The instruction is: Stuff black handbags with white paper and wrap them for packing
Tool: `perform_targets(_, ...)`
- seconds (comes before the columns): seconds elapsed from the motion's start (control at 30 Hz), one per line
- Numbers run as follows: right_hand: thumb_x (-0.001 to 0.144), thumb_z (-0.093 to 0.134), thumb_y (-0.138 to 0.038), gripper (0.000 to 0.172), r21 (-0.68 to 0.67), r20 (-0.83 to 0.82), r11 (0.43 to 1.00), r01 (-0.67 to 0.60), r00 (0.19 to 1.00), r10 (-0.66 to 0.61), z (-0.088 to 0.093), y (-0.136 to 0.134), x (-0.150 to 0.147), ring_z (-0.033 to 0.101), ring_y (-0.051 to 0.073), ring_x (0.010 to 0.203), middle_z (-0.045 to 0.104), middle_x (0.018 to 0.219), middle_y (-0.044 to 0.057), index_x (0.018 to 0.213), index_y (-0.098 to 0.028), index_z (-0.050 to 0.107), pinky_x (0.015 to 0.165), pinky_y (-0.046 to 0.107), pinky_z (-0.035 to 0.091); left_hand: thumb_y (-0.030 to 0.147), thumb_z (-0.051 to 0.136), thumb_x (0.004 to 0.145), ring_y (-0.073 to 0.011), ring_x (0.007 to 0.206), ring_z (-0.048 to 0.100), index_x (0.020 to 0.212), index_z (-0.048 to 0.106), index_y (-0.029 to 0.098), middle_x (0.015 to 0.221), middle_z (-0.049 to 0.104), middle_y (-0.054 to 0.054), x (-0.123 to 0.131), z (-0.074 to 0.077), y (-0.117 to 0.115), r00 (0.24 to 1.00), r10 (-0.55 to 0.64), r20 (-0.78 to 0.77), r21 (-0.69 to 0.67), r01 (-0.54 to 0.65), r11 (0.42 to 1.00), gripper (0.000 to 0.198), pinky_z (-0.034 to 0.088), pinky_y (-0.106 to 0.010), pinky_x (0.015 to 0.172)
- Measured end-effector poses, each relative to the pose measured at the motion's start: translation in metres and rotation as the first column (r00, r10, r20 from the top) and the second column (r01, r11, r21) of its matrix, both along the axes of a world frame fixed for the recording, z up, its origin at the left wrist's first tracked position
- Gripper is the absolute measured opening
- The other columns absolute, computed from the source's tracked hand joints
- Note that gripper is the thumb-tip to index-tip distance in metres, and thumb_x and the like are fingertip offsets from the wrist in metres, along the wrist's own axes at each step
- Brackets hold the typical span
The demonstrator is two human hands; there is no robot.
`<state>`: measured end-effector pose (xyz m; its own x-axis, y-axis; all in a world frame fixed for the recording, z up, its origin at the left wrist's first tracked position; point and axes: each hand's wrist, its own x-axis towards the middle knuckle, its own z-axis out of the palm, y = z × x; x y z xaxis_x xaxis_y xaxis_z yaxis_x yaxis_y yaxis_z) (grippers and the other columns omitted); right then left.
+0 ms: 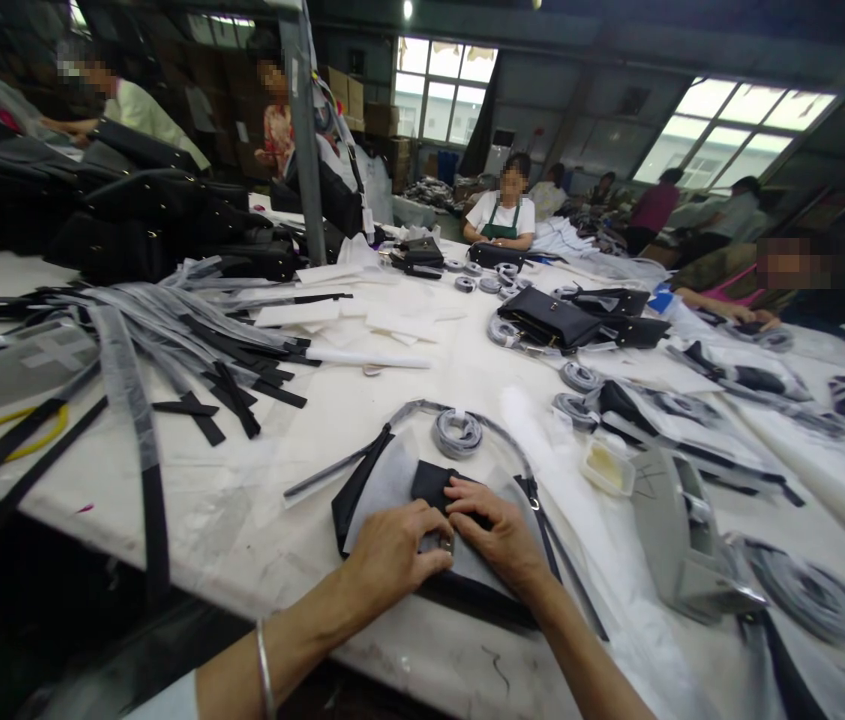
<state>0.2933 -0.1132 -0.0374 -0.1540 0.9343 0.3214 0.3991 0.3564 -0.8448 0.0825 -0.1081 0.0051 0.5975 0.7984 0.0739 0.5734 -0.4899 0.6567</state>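
Observation:
A black handbag lies in front of me at the table edge, with white tissue paper over part of its front. My left hand is closed at the middle of the bag, thumb and fingertips pinching a small metal clasp. From the other side my right hand rests on the black flap, its bent fingers apart and pressing down; its thumb is hidden. The bag's wrapped strap arches behind it. A coiled strap in clear film sits just beyond the bag.
Film-wrapped black straps and a yellow ring lie to the left. A pile of black bags stands behind them. On the right are a grey tape dispenser, a small plastic tub and more bags. Several people work around the table.

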Motion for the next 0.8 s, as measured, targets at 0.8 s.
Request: perform_targets(0.8, 0.088, 0.067, -0.027, 0.009, 0.001, 0.128, 1.000, -0.006, 0.992, 0.006, 0.003, -0.002, -0.002, 0.061, 0.026, 0.121, 0.073, 0.116, 0.008, 0.091, -0.027, 0.076, 0.103, 0.045, 0.050, 0.021, 0.062, 0.093, -0.0263, 0.126, 0.057, 0.131, 0.054, 0.018, 0.141, 0.057, -0.011, -0.008, -0.033, -0.013, 0.981, -0.146, -0.130, 0.476, 0.191, 0.858, 0.039, 0.049, -0.041, 0.104)
